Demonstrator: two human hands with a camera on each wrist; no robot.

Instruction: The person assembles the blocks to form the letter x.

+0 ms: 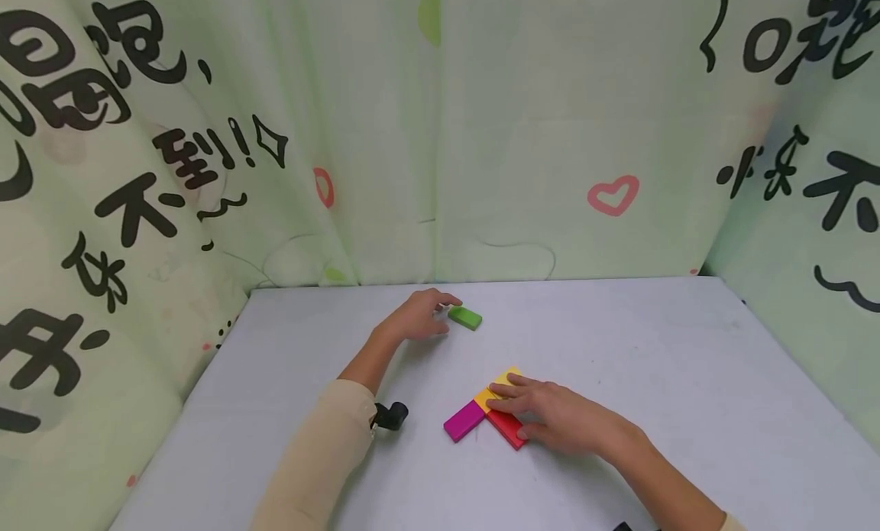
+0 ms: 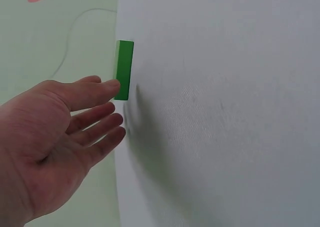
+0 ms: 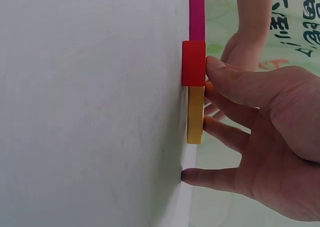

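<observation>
My left hand [image 1: 421, 315] reaches to the far part of the table, beside a small green block [image 1: 465, 318]. In the left wrist view its thumb overlaps the near end of that block, and the fingers are extended. Nearer to me, my right hand [image 1: 560, 412] rests with spread fingers on a cluster of flat blocks. Its fingertips lie over a yellow-orange block [image 1: 483, 399], and the thumb is at the end of a red block [image 3: 194, 63]. A magenta block [image 1: 464, 421] continues the line of the yellow-orange one, while the red block branches off at an angle.
The white table [image 1: 289, 439] ends at a pale green curtain [image 1: 522, 134] with black lettering, which hangs behind it and on both sides. A black wrist-camera mount [image 1: 390, 416] sticks out from the left sleeve.
</observation>
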